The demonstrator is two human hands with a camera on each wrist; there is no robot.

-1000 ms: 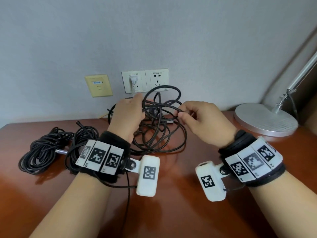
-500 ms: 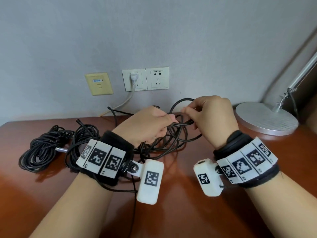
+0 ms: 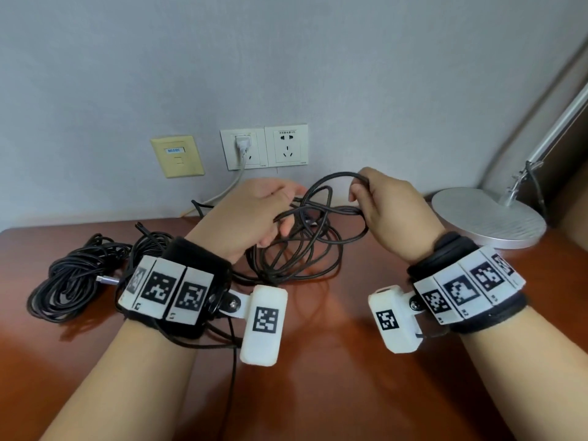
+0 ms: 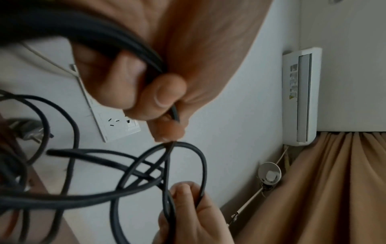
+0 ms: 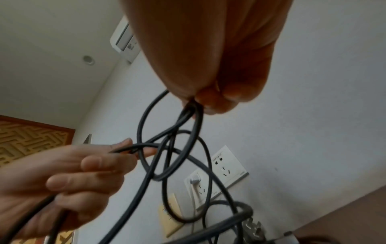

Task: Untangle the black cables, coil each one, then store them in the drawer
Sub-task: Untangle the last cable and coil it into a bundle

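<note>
Tangled black cable (image 3: 305, 246), smooth round loops lifted over the glossy wooden tabletop's (image 3: 318, 393) back edge, left hand (image 3: 251, 218) pinching strands, right hand (image 3: 391, 205) pinching a raised loop, coiled bundles (image 3: 73, 281) near the left edge, wrist views alone show fingertips (image 4: 167, 92) clamped on cable.

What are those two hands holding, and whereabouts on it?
Both hold the tangled black cable. The left hand pinches strands at the tangle's left side; the right hand grips the top of a raised loop.

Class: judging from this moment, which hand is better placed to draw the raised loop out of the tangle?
Probably the right hand: it pinches the raised loop, while the left hand holds strands of the tangled cable.
</note>
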